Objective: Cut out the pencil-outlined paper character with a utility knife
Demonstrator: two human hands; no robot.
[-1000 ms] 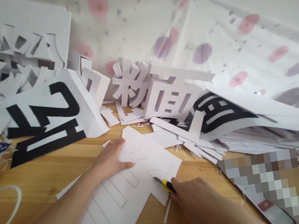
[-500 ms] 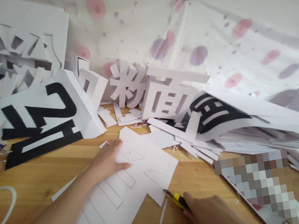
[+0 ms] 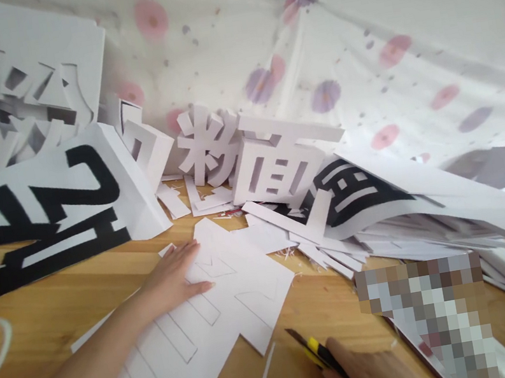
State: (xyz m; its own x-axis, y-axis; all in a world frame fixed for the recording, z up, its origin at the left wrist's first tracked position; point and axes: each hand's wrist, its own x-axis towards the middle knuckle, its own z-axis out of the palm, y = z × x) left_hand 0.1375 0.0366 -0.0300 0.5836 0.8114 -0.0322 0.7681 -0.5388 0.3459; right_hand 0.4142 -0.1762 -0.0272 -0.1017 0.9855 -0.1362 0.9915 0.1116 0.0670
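Note:
A white foam-like board (image 3: 199,333) with pencil-drawn outlines lies on the wooden table. My left hand (image 3: 173,276) rests flat on its upper part, fingers spread. To the right of the board, my right hand (image 3: 359,361) grips a yellow and black utility knife (image 3: 321,352). Its blade is extended, points up and left, and is apart from the board's edge. Between the knife and the board lies a thin white offcut strip (image 3: 268,365).
White cut-out characters (image 3: 277,165) stand at the back. A printed sheet with black lettering (image 3: 56,202) is at left. White scraps (image 3: 308,231) and a curled printed sheet (image 3: 363,186) lie to the right. A pixelated object (image 3: 443,318) lies near my right hand.
My right hand has drawn the knife back, so its blade has left the board's lower right edge. My left hand stays on the board. The whole view has shifted slightly.

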